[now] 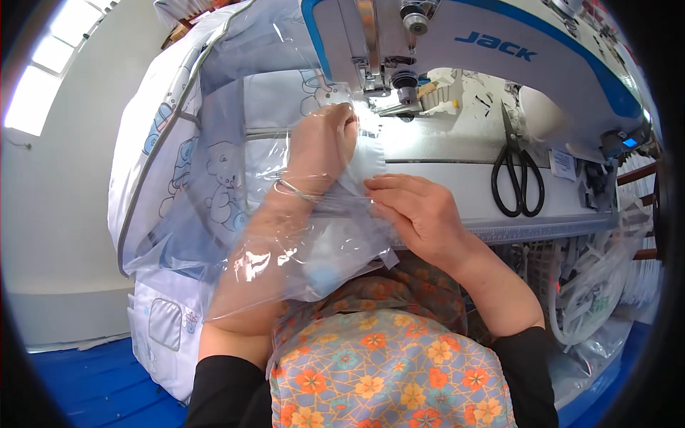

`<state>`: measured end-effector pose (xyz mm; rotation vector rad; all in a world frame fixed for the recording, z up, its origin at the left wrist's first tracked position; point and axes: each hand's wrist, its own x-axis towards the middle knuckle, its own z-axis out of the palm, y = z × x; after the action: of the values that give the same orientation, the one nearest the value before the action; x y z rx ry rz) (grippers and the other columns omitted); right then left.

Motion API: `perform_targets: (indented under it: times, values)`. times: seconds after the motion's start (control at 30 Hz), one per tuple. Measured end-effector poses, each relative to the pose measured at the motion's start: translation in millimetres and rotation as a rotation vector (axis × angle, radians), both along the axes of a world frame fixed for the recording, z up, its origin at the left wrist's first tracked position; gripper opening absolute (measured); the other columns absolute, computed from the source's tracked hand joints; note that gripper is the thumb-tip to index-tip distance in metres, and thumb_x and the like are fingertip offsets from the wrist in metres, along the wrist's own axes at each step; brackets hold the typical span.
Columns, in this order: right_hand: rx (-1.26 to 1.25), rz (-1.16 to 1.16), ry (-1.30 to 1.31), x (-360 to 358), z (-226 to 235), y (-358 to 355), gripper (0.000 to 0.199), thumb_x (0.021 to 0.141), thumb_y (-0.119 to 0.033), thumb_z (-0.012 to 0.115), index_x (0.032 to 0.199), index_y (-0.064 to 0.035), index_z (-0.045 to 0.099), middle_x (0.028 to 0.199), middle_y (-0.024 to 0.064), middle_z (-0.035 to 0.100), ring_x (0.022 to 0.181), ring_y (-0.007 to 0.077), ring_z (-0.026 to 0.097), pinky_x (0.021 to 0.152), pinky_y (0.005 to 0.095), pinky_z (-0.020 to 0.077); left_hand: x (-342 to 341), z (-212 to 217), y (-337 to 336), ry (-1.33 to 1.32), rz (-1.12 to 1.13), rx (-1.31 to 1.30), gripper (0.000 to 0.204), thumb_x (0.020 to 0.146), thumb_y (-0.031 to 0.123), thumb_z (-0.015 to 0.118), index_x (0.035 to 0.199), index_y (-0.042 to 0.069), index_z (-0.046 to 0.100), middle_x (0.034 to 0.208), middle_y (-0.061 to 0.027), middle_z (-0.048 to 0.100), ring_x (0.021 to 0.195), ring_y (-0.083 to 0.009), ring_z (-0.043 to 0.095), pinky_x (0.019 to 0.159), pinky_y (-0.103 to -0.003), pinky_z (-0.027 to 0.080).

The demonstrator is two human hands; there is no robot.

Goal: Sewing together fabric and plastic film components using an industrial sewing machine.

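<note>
A white, cartoon-printed fabric piece [275, 100] with a clear plastic sheet [335, 250] lies across the sewing machine bed. My left hand [321, 146] reaches beneath the clear plastic, its fingers curled closed at the white fabric beside the presser foot [374, 91]. A bangle [296, 191] circles that wrist. To the right, my right hand [421, 214] points leftward, fingers close together and thumb nearer my body, pinching the edge of the plastic sheet. Loose plastic drapes over my left forearm towards my lap.
The white and blue sewing machine [492, 43] arches overhead. Black-handled scissors [515, 167] lie right of my right hand, near thread scraps. A ruler strip [528, 230] runs along the table's front edge. Bagged plastic [592, 299] hangs below at right; more printed fabric [160, 335] hangs at left.
</note>
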<state>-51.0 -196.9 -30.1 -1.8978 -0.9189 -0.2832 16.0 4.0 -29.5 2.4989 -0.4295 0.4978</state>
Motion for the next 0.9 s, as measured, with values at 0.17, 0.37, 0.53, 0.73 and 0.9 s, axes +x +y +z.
perform_targets:
  times: [0.17,0.37,0.53,0.73,0.9]
  values:
    - [-0.034,0.016,-0.062,7,11,-4,0.021,0.082,-0.003,0.073,0.102,0.0002,0.071,0.11,0.0162,0.071,0.104,0.0325,0.068,0.088,0.0395,0.0554,5,-3,-6,0.027,0.071,0.003,0.013,0.087,0.015,0.064,0.084,0.002,0.065,0.084,-0.0207,0.068,0.076,-0.0416,0.066,0.067,-0.048,0.051]
    - [-0.192,-0.197,-0.181,37,8,7,0.029,0.08,-0.006,0.073,0.109,-0.0002,0.068,0.11,0.016,0.07,0.104,0.0364,0.066,0.09,0.0434,0.0537,9,-4,-3,-0.004,0.062,0.042,0.014,0.087,0.017,0.063,0.086,0.003,0.066,0.085,-0.021,0.067,0.077,-0.0428,0.065,0.068,-0.049,0.051]
    - [-0.298,-0.106,-0.174,53,-9,13,0.019,0.083,-0.005,0.069,0.1,0.0008,0.064,0.108,0.0182,0.069,0.101,0.036,0.066,0.087,0.0426,0.0543,12,-5,-1,0.058,0.002,0.015,0.013,0.087,0.017,0.062,0.09,0.004,0.066,0.089,-0.0198,0.068,0.084,-0.0416,0.065,0.072,-0.046,0.052]
    - [-0.338,-0.122,-0.191,49,-11,23,0.013,0.083,-0.002,0.066,0.096,0.0012,0.062,0.107,0.018,0.068,0.102,0.0353,0.066,0.087,0.0415,0.0547,-2,1,21,0.137,0.211,-0.433,0.019,0.086,0.016,0.066,0.102,0.006,0.068,0.101,-0.0161,0.069,0.095,-0.0352,0.065,0.082,-0.041,0.051]
    - [-0.444,-0.122,-0.21,47,-15,22,0.011,0.082,-0.001,0.06,0.093,0.0008,0.059,0.108,0.0171,0.067,0.104,0.0343,0.065,0.089,0.0417,0.0541,-82,8,72,-0.207,0.498,0.098,0.05,0.088,0.006,0.06,0.136,-0.004,0.052,0.152,-0.0258,0.034,0.137,-0.0393,0.039,0.112,-0.044,0.035]
